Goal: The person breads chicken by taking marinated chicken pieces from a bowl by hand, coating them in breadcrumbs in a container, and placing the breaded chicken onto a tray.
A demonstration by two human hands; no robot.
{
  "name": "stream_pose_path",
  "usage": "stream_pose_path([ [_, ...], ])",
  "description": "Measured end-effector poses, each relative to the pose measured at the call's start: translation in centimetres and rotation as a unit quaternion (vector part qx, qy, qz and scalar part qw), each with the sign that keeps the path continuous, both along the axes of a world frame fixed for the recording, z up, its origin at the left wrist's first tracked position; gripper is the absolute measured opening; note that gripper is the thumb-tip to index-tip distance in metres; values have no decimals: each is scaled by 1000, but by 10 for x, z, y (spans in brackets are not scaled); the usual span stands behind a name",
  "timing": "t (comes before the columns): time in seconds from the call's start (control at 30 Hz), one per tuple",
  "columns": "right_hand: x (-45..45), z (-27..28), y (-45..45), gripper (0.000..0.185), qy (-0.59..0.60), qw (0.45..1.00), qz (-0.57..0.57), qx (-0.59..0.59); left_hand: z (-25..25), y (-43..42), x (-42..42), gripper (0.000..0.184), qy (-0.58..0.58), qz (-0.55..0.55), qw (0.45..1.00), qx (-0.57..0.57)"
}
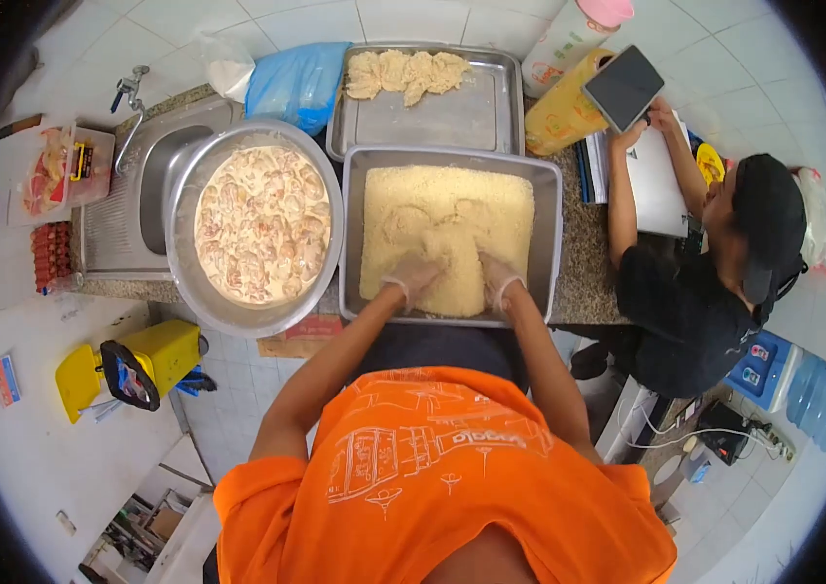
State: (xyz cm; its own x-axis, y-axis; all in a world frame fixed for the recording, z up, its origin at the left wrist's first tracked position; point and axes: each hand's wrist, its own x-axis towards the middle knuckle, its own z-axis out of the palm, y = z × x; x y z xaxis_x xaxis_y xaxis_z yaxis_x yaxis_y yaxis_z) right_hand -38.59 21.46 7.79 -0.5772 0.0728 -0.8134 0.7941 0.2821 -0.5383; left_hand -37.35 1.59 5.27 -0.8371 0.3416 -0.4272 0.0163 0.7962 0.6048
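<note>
Because the fingertips are buried, I cannot tell if left hand (420,275) and right hand (499,276) pinch anything; between them, the breading mound (458,261) runs near to far inside the grey tub (548,234).

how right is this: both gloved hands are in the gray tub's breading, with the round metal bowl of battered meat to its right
Only the side is wrong: the head view shows the round metal bowl of battered meat left of the gray tub. The gloved left hand and right hand are in its breading.
</note>
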Motion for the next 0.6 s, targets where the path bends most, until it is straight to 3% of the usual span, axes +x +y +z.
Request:
stream_pose_path([
  [0.03,-7,15,-5,69,40,996,-67,-34,15,3,-7,37,12,70,998,-2],
  [0.13,-63,69,-20,68,11,954,223,198,77,-1,-49,45,23,158,987,-34],
  [0.17,-54,42,-29,65,131,899,294,298,63,-1,-44,48,79,79,987,-112],
  [0.23,-44,-24,-52,58,363,700,404,464,15,-2,-41,56,197,-78,942,-258],
  [0.37,-44,12,-57,60,221,775,465,367,-16,-9,-35,70,3,-96,974,-205],
  [0.53,-72,2,-34,62,202,765,529,308,21,-23,-62,76,-19,-93,984,-153],
  [0.6,-76,-11,-20,58,232,773,521,279,-1,-30,-67,78,-29,-83,983,-161],
])
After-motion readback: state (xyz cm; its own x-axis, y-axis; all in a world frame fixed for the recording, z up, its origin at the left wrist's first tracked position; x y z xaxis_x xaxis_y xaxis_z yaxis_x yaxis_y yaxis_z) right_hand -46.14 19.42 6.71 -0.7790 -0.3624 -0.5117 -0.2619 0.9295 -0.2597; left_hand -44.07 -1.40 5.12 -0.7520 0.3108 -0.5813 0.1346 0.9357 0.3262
